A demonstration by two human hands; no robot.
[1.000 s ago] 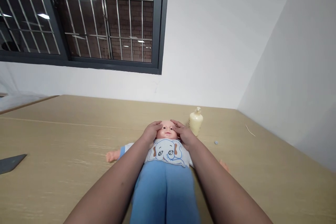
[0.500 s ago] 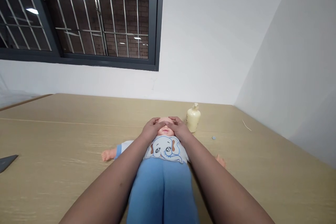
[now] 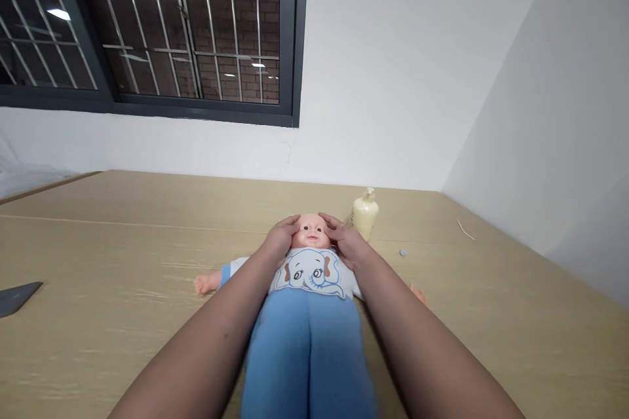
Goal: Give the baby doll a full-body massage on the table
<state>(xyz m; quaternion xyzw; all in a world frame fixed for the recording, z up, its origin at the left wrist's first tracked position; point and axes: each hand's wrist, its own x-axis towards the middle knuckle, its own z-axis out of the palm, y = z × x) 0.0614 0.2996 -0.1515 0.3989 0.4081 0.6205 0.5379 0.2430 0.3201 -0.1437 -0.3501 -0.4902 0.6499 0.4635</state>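
- Doll [image 3: 310,275] lies face up on the counter [image 3: 122,262], between both forearms.
- Left hand [image 3: 281,239] and right hand [image 3: 344,240] cup its head, fingers spread flat, not clenched.
- Bottle [image 3: 364,217] stands just beyond the right hand.

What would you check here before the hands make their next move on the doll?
1. Doll flat on its back on the table: ok.
2. Left hand on one side of the head: ok.
3. Right hand on the other side: ok.
4. Face uncovered between the hands: ok.
5. Bottle upright, apart from the right hand: ok.
6. How firmly the hands press: cannot tell.
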